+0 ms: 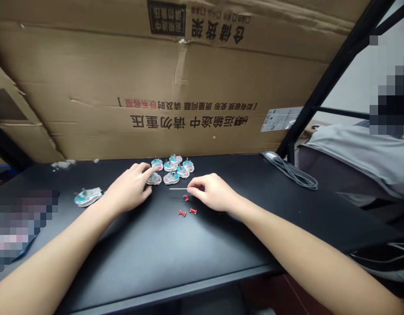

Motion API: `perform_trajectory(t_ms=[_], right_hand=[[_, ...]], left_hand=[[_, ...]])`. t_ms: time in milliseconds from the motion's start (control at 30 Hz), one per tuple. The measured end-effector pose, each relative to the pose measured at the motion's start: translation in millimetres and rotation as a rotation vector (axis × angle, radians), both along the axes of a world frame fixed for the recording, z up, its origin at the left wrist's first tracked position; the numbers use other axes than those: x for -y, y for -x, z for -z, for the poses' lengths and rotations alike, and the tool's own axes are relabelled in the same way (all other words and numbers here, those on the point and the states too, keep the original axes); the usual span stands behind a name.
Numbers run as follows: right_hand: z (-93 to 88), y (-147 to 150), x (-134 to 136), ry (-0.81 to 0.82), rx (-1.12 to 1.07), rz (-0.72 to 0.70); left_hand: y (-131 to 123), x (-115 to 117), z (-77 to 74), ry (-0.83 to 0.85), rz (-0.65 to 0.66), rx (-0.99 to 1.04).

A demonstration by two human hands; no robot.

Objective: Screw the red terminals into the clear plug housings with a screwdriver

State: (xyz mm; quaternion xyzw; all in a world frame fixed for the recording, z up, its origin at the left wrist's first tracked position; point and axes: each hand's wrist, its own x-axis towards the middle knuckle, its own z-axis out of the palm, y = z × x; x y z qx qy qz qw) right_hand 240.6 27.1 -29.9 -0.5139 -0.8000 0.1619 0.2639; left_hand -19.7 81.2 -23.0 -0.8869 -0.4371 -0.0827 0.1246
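Observation:
Several clear plastic devices with blue and red parts stand grouped at the back middle of the black table. My left hand is at the left of this group, fingers apart, its index finger over the leftmost devices; whether it presses on one cannot be told. My right hand pinches a thin, pale rod that points left, just in front of the group. Small red parts with metal ends lie below the rod. One more clear device sits to the left, beside my left forearm.
A large cardboard sheet with printed characters stands behind the table. A coiled grey cable lies at the back right, near the black metal frame. Clear scraps are at the back left. Grey fabric is beyond the right edge.

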Motion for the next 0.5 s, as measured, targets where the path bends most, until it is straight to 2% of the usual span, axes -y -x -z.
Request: perform_trajectory(t_ms=[267, 500], right_hand=[[-2.6, 4, 5, -0.046, -0.048, -0.042], [-4.5, 4, 9, -0.185, -0.076, -0.043]], left_hand=[[1, -2, 6.3, 0.156, 0.066, 0.073], [3, 15, -2.6, 0.245, 0.149, 0.224]])
